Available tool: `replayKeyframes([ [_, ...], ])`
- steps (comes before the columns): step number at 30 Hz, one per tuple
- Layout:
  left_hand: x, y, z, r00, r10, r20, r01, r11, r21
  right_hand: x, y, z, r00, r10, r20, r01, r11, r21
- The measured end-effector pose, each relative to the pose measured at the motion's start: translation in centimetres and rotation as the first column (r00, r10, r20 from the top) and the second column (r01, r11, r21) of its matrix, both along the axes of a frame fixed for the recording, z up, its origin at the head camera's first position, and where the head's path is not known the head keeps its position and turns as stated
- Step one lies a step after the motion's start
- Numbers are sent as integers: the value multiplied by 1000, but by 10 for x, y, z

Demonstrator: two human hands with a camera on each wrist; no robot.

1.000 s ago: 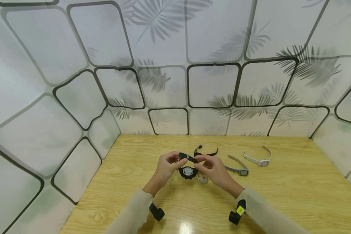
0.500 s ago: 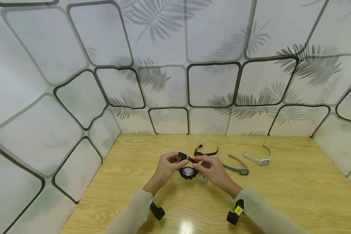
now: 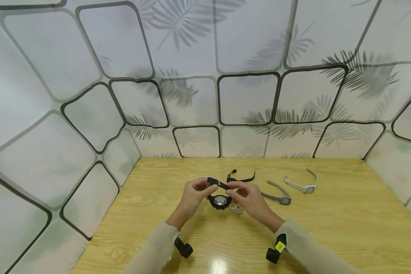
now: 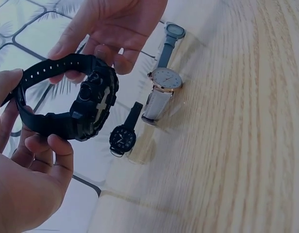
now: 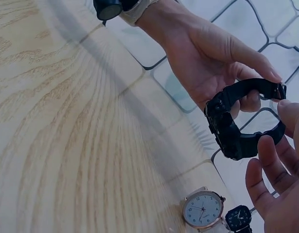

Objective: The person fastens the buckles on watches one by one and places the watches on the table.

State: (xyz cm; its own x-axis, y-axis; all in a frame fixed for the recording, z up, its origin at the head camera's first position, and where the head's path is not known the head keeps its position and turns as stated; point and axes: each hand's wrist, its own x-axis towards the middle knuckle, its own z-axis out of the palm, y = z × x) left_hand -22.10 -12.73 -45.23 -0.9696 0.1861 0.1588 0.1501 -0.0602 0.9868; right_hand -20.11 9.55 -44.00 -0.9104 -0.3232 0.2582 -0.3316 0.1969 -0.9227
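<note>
Both hands hold a chunky black wristwatch [image 3: 220, 200] up over the table, its round case facing the head camera. Its strap [image 4: 57, 65] curves into a loop, with a metal buckle [image 3: 219, 183] at the top. My left hand [image 3: 193, 196] grips the strap on the left, thumb near the buckle and fingers curled beneath the band. From the right, my right hand [image 3: 249, 196] pinches the strap close to the buckle between thumb and fingers. Just behind the right fingers lies a watch with a white dial and rose-gold rim [image 5: 202, 208].
A slim black watch [image 3: 239, 180] lies behind the hands. Farther right are a grey-blue watch [image 3: 285, 200] and a white watch [image 3: 309, 189] with their straps spread out. The wooden table [image 3: 346, 228] meets a patterned wall covering [image 3: 195, 141] at the back and sides.
The strap and buckle at the top have turned slightly and shifted a little left. My right hand has moved slightly left; both hands keep hold of the black watch.
</note>
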Motion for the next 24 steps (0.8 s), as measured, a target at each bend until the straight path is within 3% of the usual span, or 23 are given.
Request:
replayKeyframes([
  [5, -1, 0, -1, 1000, -25, -16, 25, 1000, -18, 0, 1, -3, 1000, 18, -14, -18, 1000, -11],
  [11, -1, 1, -3, 999, -49, -12, 48, 998, -28, -10, -1, -20, 999, 2, -40, -2, 1000, 4],
  [18, 2, 3, -3, 999, -45, 6, 45, 997, -64, -12, -2, -27, 1000, 2, -15, -3, 1000, -22],
  [21, 3, 4, -2, 999, -33, -20, 31, 994, -107, -14, 0, -31, 1000, 25, -14, -25, 999, -39],
  [24, 2, 4, 0, 995, -23, -101, 0, 976, -220, -18, 5, -29, 999, 38, -33, -40, 998, -40],
])
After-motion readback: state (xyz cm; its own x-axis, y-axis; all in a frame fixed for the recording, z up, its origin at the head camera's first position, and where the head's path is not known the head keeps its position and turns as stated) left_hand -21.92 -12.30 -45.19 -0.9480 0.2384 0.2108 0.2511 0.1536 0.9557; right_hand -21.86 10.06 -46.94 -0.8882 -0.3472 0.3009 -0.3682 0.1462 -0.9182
